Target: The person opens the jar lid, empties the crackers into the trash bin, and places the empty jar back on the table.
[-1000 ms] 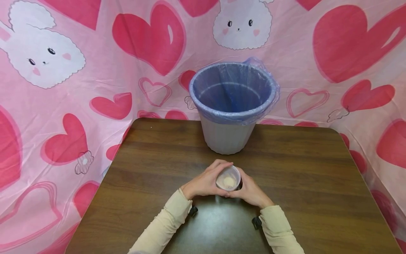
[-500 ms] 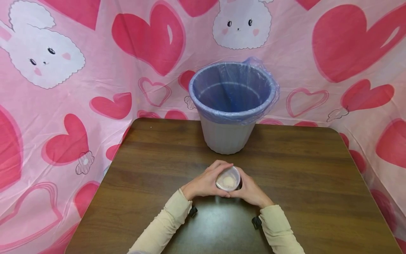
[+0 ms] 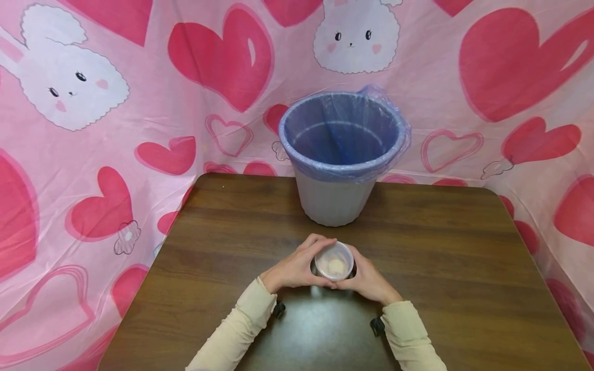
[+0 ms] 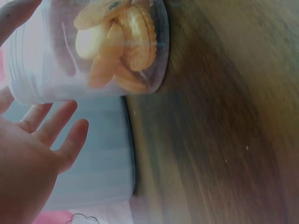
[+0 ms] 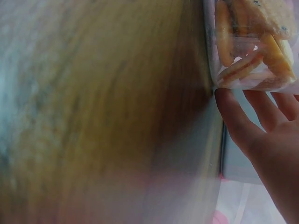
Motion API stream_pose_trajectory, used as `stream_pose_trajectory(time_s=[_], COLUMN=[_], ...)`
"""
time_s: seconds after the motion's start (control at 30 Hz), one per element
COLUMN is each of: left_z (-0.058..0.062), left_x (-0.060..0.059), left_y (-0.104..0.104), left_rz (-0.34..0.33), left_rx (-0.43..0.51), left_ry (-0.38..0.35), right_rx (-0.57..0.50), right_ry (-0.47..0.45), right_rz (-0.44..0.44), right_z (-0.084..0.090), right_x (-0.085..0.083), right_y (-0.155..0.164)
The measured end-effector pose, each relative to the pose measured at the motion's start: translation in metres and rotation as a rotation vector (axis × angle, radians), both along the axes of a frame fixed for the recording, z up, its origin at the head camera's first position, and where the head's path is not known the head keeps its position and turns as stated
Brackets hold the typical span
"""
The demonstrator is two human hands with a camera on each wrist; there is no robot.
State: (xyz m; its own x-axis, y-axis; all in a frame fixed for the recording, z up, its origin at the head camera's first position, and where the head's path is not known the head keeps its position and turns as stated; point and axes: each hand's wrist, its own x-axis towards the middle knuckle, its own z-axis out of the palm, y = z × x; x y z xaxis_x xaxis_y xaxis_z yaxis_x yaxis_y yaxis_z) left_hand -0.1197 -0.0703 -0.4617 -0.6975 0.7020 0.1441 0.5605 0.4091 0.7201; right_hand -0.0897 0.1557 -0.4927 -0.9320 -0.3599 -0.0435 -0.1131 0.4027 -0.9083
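Note:
A clear plastic jar (image 3: 335, 262) stands upright on the table with several cookies (image 4: 135, 39) in its lower part. Some are sandwich cookies with ridged edges; others look flat and speckled. From the left side my left hand (image 3: 297, 265) holds the jar near its top, thumb at the near side and fingers at the far side. On the opposite side, my right hand (image 3: 368, 275) holds it too, with fingertips (image 5: 226, 100) against the wall low down in the right wrist view. Both thumbs nearly meet in front. Whether a lid covers the jar, I cannot tell.
Behind the jar stands a pale bin (image 3: 331, 198) with a blue plastic liner (image 3: 341, 170) over its rim. The brown wooden table (image 3: 445, 268) ends at a pink cloth (image 3: 158, 103) with hearts and rabbits. A black strap piece (image 3: 377, 325) sits at the right wrist.
My left hand has shifted slightly left around the jar. My right hand and the jar stay nearly in place, and the head view has turned very slightly.

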Motion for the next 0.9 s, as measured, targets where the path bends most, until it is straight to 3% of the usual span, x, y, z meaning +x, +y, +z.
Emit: stream_pose_trajectory(time_s=[0.37, 0.9], left_z=[-0.001, -0.001], left_x=[-0.001, -0.004], left_y=[-0.007, 0.007], left_rz=[0.047, 0.001], left_rx=[-0.014, 0.022], left_ry=[-0.036, -0.009], right_rx=[-0.007, 0.033], right_ry=[-0.004, -0.01], right_rz=[-0.006, -0.009], right_z=[0.0, 0.0], right_x=[-0.001, -0.001], right_y=[-0.001, 0.0])
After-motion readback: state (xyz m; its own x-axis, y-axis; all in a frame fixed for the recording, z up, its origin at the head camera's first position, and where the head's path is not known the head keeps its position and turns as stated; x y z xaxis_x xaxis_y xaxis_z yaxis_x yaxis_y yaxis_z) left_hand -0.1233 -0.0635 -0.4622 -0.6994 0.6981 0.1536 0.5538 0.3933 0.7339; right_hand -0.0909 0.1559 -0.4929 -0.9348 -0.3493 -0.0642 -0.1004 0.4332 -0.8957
